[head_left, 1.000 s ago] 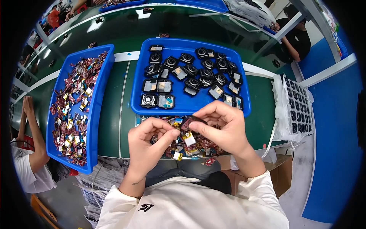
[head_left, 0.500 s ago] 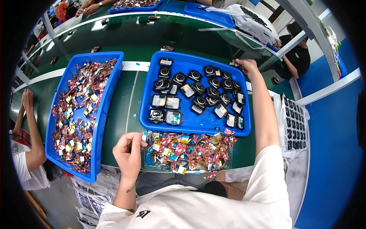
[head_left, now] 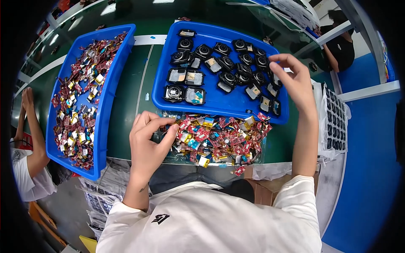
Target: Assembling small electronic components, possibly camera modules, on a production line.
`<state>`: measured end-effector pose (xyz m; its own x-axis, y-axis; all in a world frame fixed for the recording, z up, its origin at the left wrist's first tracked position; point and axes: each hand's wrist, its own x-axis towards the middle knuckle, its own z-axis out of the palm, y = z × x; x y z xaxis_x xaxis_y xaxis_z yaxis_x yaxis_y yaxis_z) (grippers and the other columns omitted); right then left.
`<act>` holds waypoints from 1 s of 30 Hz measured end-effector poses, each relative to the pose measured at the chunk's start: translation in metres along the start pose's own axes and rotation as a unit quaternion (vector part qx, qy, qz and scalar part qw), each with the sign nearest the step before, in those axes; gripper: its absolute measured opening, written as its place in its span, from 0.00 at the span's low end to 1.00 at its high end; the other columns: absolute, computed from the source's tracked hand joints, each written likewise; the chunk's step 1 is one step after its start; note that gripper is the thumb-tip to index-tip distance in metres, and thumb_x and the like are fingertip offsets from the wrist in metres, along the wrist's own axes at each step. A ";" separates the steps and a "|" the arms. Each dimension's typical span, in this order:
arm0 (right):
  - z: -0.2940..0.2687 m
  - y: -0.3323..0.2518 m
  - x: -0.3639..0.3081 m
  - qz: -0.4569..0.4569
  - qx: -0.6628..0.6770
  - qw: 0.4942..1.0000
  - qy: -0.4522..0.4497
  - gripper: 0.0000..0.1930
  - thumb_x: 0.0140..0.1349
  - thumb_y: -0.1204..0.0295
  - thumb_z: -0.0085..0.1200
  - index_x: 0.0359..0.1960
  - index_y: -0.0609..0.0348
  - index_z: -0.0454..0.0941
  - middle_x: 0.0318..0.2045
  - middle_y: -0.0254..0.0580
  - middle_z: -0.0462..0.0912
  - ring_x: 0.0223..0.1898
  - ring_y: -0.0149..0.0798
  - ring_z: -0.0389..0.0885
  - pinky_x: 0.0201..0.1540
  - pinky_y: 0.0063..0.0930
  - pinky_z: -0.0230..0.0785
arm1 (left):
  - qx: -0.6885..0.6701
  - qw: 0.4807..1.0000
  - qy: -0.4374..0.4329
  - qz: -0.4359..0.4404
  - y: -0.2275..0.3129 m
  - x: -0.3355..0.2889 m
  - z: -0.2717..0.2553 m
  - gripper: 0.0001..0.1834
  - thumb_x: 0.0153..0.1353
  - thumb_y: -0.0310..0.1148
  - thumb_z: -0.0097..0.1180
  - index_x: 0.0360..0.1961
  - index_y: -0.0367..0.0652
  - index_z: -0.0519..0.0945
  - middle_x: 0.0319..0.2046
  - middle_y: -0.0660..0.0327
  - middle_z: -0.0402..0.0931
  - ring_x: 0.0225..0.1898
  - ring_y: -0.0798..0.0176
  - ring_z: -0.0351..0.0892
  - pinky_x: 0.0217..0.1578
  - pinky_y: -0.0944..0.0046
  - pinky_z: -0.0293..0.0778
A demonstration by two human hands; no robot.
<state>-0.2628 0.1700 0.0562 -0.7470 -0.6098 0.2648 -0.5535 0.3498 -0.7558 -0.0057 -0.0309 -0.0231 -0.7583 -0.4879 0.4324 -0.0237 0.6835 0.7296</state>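
The right hand [head_left: 296,80] hovers at the right rim of the wide blue tray [head_left: 231,99], thumb and forefinger parted, with nothing I can see between them. The left hand [head_left: 149,135] is loosely curled, its fingertips close together beside the heap of red boards and foil cells [head_left: 219,141]; whether some scrap is pinched there, I can't tell.

The black cases [head_left: 227,78] lie in the wide tray, crowded toward its right half, some leaning on each other. A low pass of the right hand could, I'd guess, knock one over the rim. The heap worries me more: it fills its clear shallow tray [head_left: 169,160] right by the near edge of the bench [head_left: 131,90], and one red board [head_left: 239,170] already pokes out there (a sleeve might be enough to drop it). Careless pressure could also dent a foil cell.

For moving, the best gap is the bare green strip between the wide tray and the long blue tray [head_left: 105,114] at left. On the right, room looks tighter: the forearm runs close to the white-wrapped stack of black pieces [head_left: 336,120].
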 end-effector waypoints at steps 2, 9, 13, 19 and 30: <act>0.010 -0.020 -0.033 -0.053 0.023 0.998 -0.026 0.09 0.55 0.71 0.60 0.36 0.60 0.80 0.32 0.33 0.80 0.33 0.24 0.76 0.30 0.18 0.63 | -0.011 1.000 0.007 -0.016 0.002 0.001 -0.001 0.04 0.49 0.23 0.62 0.28 0.38 0.82 0.23 0.62 0.72 0.25 0.68 0.67 0.25 0.70 0.59; 0.054 -0.066 -0.094 -0.131 0.056 0.990 -0.022 0.08 0.47 0.78 0.62 0.31 0.64 0.79 0.30 0.45 0.80 0.33 0.41 0.78 0.35 0.30 0.68 | -0.035 0.999 0.018 -0.021 0.012 0.009 0.005 0.04 0.56 0.22 0.56 0.27 0.35 0.75 0.25 0.65 0.70 0.26 0.74 0.65 0.25 0.74 0.57; 0.079 -0.068 -0.094 -0.218 0.053 0.975 0.001 0.08 0.48 0.75 0.62 0.30 0.62 0.78 0.30 0.42 0.79 0.31 0.41 0.76 0.34 0.31 0.67 | -0.136 0.988 0.052 -0.042 0.022 0.014 0.007 0.04 0.55 0.24 0.58 0.26 0.36 0.76 0.25 0.63 0.72 0.26 0.72 0.66 0.26 0.73 0.61; 0.086 -0.061 -0.102 -0.195 0.040 0.980 0.003 0.09 0.49 0.74 0.62 0.31 0.62 0.78 0.30 0.42 0.79 0.31 0.42 0.76 0.34 0.32 0.67 | 0.041 0.996 -0.011 0.082 0.029 0.013 -0.011 0.05 0.48 0.23 0.63 0.27 0.37 0.80 0.27 0.61 0.75 0.31 0.63 0.70 0.31 0.67 0.65; 0.092 -0.062 -0.100 -0.179 0.057 0.981 0.057 0.10 0.50 0.74 0.62 0.35 0.62 0.78 0.33 0.43 0.80 0.35 0.42 0.77 0.36 0.30 0.69 | -0.136 0.991 0.007 0.005 0.033 0.017 -0.003 0.04 0.52 0.22 0.62 0.30 0.35 0.82 0.25 0.61 0.78 0.27 0.70 0.74 0.29 0.72 0.67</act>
<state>-0.1196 0.1440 0.0213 -0.5520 -0.5935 0.5857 -0.7477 0.0414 -0.6627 -0.0178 -0.0187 0.0099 -0.7486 -0.4903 0.4463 0.1623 0.5172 0.8403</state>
